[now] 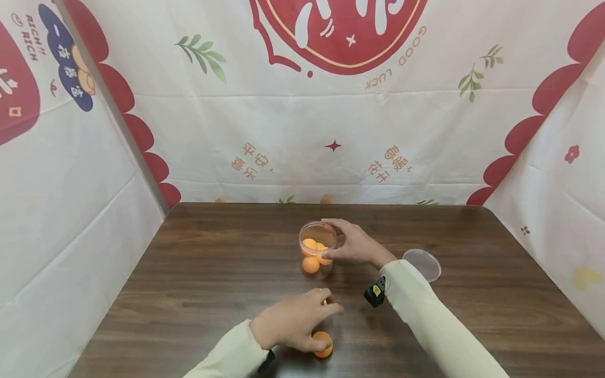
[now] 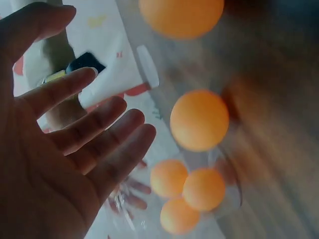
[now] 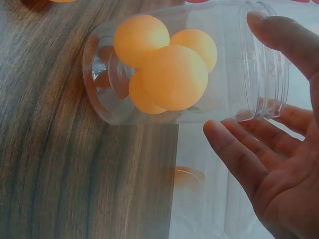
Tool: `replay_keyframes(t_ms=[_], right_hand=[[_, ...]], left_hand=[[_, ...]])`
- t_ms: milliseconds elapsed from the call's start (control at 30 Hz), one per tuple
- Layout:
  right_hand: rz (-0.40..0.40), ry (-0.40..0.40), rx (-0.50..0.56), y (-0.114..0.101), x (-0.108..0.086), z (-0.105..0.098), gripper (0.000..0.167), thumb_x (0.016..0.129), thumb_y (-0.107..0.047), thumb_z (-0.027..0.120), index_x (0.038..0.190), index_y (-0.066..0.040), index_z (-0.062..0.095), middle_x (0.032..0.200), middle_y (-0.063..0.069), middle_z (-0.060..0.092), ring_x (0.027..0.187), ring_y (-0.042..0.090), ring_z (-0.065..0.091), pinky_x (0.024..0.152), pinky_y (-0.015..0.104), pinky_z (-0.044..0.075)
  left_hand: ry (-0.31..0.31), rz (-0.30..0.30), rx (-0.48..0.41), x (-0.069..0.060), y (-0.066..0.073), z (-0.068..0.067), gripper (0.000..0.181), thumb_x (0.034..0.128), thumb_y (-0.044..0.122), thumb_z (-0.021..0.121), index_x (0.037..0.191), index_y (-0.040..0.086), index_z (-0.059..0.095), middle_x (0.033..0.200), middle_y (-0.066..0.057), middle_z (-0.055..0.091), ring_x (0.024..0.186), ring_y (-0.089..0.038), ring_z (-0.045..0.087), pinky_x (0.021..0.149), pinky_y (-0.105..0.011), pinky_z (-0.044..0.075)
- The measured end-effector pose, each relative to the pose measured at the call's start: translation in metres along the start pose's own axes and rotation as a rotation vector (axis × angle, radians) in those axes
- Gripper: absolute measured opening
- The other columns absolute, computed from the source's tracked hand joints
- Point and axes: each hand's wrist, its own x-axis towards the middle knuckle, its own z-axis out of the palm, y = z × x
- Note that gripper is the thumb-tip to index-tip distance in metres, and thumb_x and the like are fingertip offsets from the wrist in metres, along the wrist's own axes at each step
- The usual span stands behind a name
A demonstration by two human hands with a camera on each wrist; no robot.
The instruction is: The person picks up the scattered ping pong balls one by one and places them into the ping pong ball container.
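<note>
A clear plastic jar (image 1: pixel 305 275) without its lid stands upright at the middle of the table, several orange balls (image 3: pixel 174 77) inside it. My right hand (image 1: pixel 357 244) holds the jar near its threaded rim, thumb on one side and fingers round the other. In front of the jar, my left hand (image 1: pixel 299 319) hovers palm down with fingers spread. One loose orange ball (image 1: pixel 323 345) lies by its thumb; another orange ball (image 2: pixel 199 120) is partly hidden under the fingers in the head view. In the left wrist view a gap shows between that hand and the balls.
A clear round lid (image 1: pixel 423 264) lies flat on the brown wooden table (image 1: pixel 227 252), right of the jar and beside the right sleeve. Printed white cloth (image 1: pixel 293 126) hangs behind the table and along both sides.
</note>
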Motion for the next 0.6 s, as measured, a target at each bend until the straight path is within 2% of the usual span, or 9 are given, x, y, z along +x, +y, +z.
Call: replay_keyframes(t_ms=[133,233,333,433,600], right_hand=[[0.012,-0.007,0.027,0.000,0.000,0.000,0.082,0.077,-0.034,0.079,0.145,-0.016,0.037,0.137,0.011,0.049,0.122,0.031,0.050,0.088,0.044,0.050],[0.015,-0.008,0.031,0.000,0.001,-0.002,0.082,0.077,-0.033,0.078,0.146,-0.015,0.037,0.138,0.012,0.048,0.122,0.031,0.050,0.090,0.046,0.049],[0.020,-0.016,0.030,0.000,0.001,-0.003,0.082,0.078,-0.034,0.078,0.146,-0.015,0.036,0.139,0.012,0.048,0.123,0.030,0.050,0.092,0.047,0.047],[0.024,-0.028,0.049,0.000,0.000,-0.001,0.083,0.078,-0.033,0.078,0.146,-0.014,0.036,0.139,0.013,0.047,0.123,0.032,0.049,0.093,0.048,0.047],[0.011,-0.025,0.052,0.000,0.000,0.001,0.083,0.078,-0.031,0.078,0.146,-0.011,0.035,0.140,0.015,0.047,0.124,0.033,0.049,0.094,0.049,0.046]], left_hand=[[-0.015,0.044,0.000,-0.001,0.005,0.011,0.052,0.0826,0.044,0.069,0.128,0.024,0.054,0.111,0.004,0.052,0.083,-0.001,0.047,0.062,-0.009,0.038],[-0.020,0.064,0.044,0.000,0.009,0.019,0.053,0.0821,0.046,0.069,0.128,0.026,0.053,0.111,0.005,0.052,0.084,0.000,0.048,0.064,-0.010,0.041],[-0.057,0.084,0.093,0.001,0.012,0.026,0.053,0.0823,0.049,0.069,0.128,0.028,0.052,0.112,0.007,0.051,0.088,-0.001,0.048,0.069,-0.011,0.043],[-0.087,0.104,0.102,0.000,0.015,0.033,0.050,0.0830,0.049,0.068,0.126,0.029,0.052,0.111,0.007,0.050,0.090,-0.001,0.047,0.071,-0.012,0.042],[-0.083,0.118,0.110,-0.001,0.019,0.041,0.044,0.0809,0.044,0.071,0.118,0.029,0.054,0.105,0.009,0.049,0.085,-0.001,0.043,0.067,-0.011,0.038]])
